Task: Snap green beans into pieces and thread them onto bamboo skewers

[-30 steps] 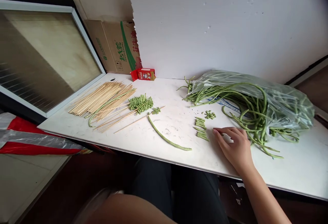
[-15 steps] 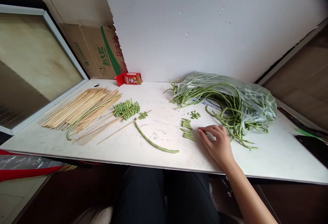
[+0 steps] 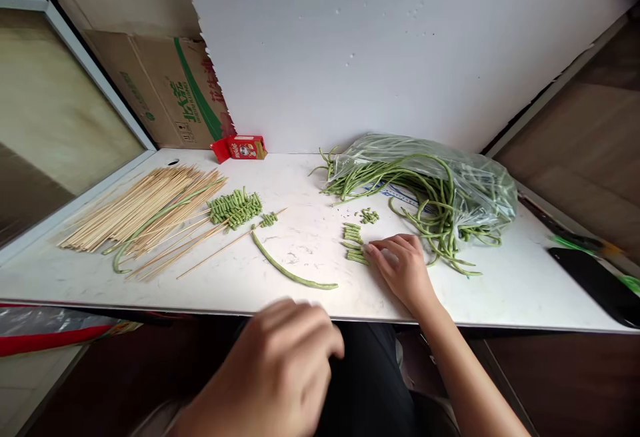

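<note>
My right hand [image 3: 401, 269] rests on the table with thumb and fingertips drawn together, touching the right end of a short column of cut green bean pieces [image 3: 353, 237]. Whatever its fingertips pinch is hidden. My left hand [image 3: 287, 360] is raised in front of the table edge, its fingers curled and smeared by motion. One long bean [image 3: 290, 272] lies curved on the table beyond it. A single skewer [image 3: 220, 251] carries a few bean pieces [image 3: 269, 219] near its tip. Small bean ends [image 3: 370, 215] lie in a little heap behind the column.
At left lie many bamboo skewers [image 3: 130, 213] with beans across them, beside several filled with bean pieces [image 3: 235, 207]. A plastic bag of long beans [image 3: 425, 177] lies at right rear. Also there: a red box [image 3: 245, 147], a carton [image 3: 165, 90], a black phone-like object [image 3: 593, 283].
My left hand has come into view from below. The view has shifted slightly, while my right hand stays by the cut pieces.
</note>
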`<state>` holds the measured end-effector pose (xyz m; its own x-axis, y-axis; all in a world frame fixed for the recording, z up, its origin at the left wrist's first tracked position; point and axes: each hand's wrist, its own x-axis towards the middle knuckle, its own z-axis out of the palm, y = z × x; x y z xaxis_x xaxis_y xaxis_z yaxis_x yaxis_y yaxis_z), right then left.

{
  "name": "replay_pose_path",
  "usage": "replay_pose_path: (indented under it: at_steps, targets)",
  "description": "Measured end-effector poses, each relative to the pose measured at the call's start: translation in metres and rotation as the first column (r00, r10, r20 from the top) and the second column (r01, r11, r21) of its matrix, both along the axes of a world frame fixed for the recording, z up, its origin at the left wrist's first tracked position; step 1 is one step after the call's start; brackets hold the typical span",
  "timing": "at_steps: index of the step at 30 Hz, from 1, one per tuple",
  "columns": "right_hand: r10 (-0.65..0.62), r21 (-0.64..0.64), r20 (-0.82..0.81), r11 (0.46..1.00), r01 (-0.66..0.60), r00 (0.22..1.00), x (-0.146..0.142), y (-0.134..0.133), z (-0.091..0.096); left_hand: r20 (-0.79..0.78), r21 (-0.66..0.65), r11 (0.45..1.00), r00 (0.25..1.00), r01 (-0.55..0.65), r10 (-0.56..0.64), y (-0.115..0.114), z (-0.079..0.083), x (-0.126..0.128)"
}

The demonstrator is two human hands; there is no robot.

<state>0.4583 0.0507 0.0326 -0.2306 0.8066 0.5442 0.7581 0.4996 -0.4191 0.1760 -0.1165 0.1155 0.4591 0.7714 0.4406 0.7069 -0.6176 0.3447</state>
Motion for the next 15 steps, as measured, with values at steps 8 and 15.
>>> replay_pose_path:
  at_steps: [8, 15]
  targets:
    - [0.069, 0.046, -0.100, 0.997, -0.064, 0.993, -0.021, -0.015, 0.016, -0.095, -0.072, 0.991, 0.990, -0.110, 0.103, 0.080, -0.049, -0.017]
    - [0.397, -0.164, -0.100, 0.898, -0.408, 0.912, -0.053, -0.041, 0.032, -0.005, -0.022, 0.995, 0.996, -0.094, 0.094, 0.078, -0.076, -0.012]
